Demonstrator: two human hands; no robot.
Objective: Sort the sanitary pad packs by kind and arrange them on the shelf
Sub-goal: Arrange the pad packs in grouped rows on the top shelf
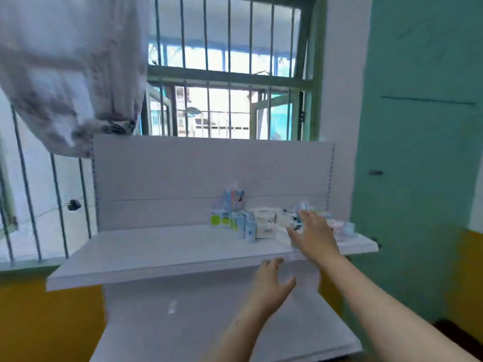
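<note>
A white shelf (162, 254) carries a jumble of sanitary pad packs on its right half. A green-and-white pack (219, 220) stands at the left of the group, light blue packs (244, 224) beside it, white packs (266, 220) in the middle, and pink and blue packs (342, 228) at the far right. A taller blue pack (234, 198) leans on the back panel. My right hand (312, 235) hovers over the right packs with fingers spread, holding nothing. My left hand (271, 286) is open, in front of the shelf's front edge. The picture is blurred.
A lower white shelf (183, 322) lies under the upper one. A barred window (224, 74) is behind the shelf unit. A white cloth (68, 74) hangs at the upper left. A green wall (418, 152) stands close on the right.
</note>
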